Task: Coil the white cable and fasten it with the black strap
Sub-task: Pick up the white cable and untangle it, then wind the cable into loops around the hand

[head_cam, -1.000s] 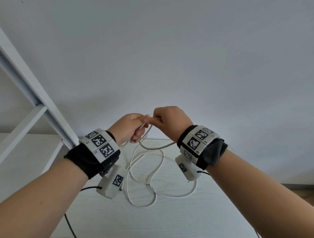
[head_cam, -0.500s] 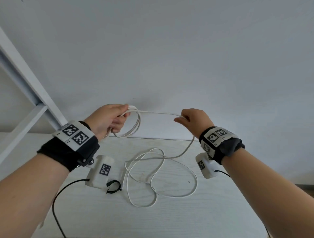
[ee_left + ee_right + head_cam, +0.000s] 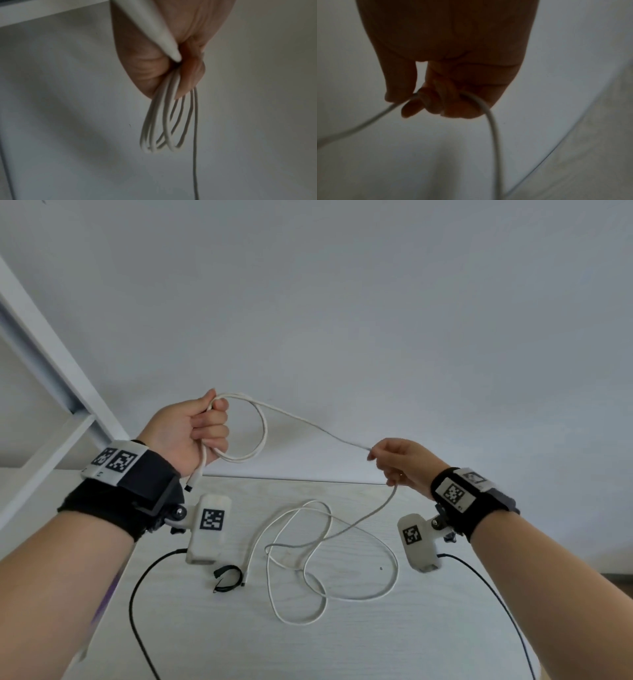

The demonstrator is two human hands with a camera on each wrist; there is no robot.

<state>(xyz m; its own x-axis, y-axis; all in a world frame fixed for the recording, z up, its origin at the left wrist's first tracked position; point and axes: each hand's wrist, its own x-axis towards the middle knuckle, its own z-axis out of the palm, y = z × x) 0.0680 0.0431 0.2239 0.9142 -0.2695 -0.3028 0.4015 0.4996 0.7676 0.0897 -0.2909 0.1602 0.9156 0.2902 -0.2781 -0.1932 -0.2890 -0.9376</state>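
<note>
The left hand (image 3: 186, 433) is raised above the desk's (image 3: 428, 628) far left corner, fingers clenched around coiled loops of the white cable (image 3: 342, 529), a plug end poking out below the fist. The black strap (image 3: 226, 577) lies curled on the desk nearer the left edge. Loose cable sprawls mid-desk. The right hand (image 3: 404, 462) pinches the cable's taut stretch.
</note>
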